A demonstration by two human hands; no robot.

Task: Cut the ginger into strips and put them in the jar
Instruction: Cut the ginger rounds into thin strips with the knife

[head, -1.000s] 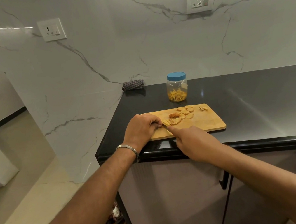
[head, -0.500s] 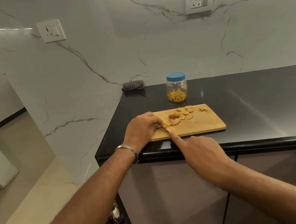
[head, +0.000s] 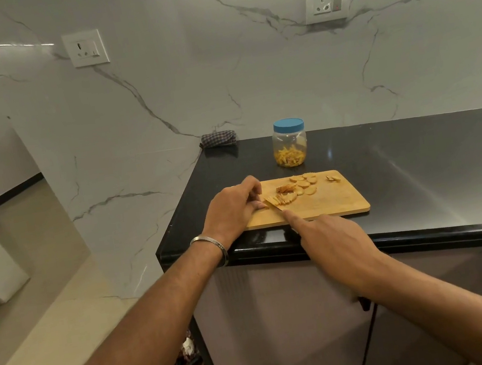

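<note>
Slicing step, by my read: left hand [head: 233, 212] curls fingertips onto a stack of ginger slices [head: 280, 198] on the cutting board [head: 325, 203]. Right hand [head: 334, 240] grips the knife [head: 276, 206], index finger straight along its spine, blade at the stack. Next calls for short, even cuts. Jar [head: 289, 142] beyond both hands, blue lid on, holds strips at the bottom.

Single head-worn wide-angle view, looking forward and down over both forearms toward the surface [head: 419, 160]. The cutting board [head: 331, 202] is lying near, at 12 o'clock; the marble wall [head: 247, 71] is filling the upper frame; the floor [head: 27, 279] is showing at 9 o'clock.
</note>
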